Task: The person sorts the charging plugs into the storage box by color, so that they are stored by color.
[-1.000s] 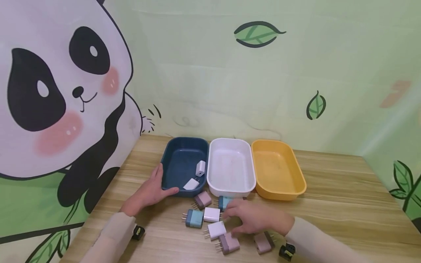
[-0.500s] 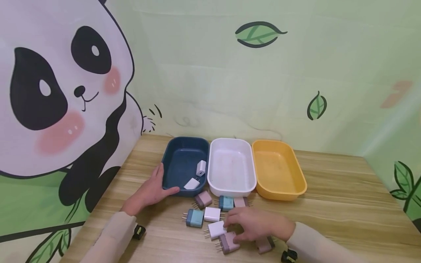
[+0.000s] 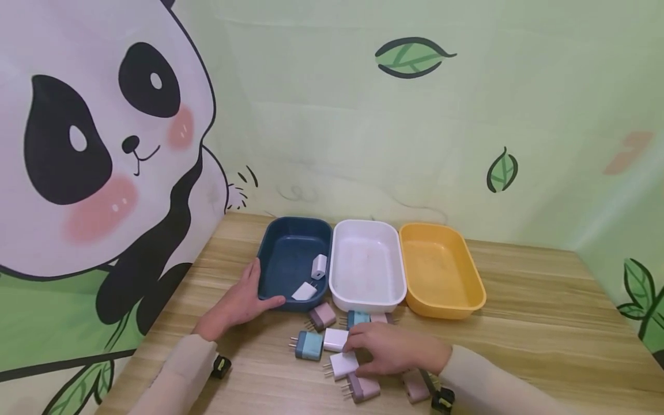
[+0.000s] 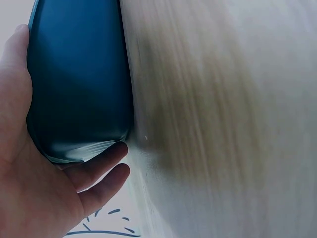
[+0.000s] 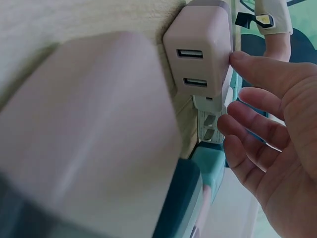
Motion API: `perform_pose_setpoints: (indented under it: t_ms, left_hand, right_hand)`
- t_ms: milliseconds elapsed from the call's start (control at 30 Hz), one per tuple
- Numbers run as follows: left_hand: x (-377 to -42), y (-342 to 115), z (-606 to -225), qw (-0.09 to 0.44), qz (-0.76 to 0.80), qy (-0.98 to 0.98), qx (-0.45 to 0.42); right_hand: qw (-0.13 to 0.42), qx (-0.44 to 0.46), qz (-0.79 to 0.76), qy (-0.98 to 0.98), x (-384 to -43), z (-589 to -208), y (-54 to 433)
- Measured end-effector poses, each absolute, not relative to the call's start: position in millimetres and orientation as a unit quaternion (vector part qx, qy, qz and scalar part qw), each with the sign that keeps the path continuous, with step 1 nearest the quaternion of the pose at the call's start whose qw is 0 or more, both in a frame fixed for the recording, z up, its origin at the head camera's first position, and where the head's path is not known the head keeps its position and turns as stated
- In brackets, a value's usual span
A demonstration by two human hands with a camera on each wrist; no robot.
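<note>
My left hand (image 3: 236, 300) rests at the near left corner of a navy tray (image 3: 290, 230), thumb along the front rim and fingers along the side. Two white USB chargers (image 3: 319, 266) lie in that tray. Over the loose chargers, my right hand (image 3: 396, 349) has its fingertips right at a white charger (image 3: 342, 365) with prongs pointing left. Just in front of it lies a pink charger (image 3: 364, 388). In the right wrist view the fingers are loosely bent and apart, and the thumb tip overlaps the edge of a pink two-port charger (image 5: 200, 54).
Beside the navy tray stand a white tray (image 3: 367, 305) and a yellow tray (image 3: 443, 311). Around the right hand lie a teal charger (image 3: 309, 346), another teal charger (image 3: 358, 319), a white charger (image 3: 335, 340) and pink chargers (image 3: 323, 316). A panda-print wall (image 3: 311, 115) backs the wooden table (image 3: 534, 323).
My right hand has come down and toward me from the back chargers, then slightly left to the white charger. The left hand stays on the navy tray. The head view has shifted slightly.
</note>
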State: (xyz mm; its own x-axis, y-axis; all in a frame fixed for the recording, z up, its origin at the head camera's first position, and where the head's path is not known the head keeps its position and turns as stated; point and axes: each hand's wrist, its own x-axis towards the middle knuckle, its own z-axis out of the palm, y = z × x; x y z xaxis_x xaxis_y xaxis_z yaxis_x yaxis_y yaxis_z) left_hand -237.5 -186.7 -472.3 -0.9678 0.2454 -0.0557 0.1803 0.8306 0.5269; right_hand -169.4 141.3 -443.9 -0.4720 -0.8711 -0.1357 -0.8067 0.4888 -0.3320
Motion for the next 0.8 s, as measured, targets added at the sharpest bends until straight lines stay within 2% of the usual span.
perform_pose_setpoints:
  t_ms: [500,800]
  left_hand:
    - [-236.1,-186.4,-471.0,0.064,0.270,0.954,0.109]
    - [-236.4,-186.1,-469.5,0.064,0.269,0.955,0.107]
  right_hand:
    - [0.090,-0.538,-0.059,0.836,-172.9,-452.1,114.9]
    - [0.109,-0.522,-0.060,0.844,-171.9,-450.2,106.3]
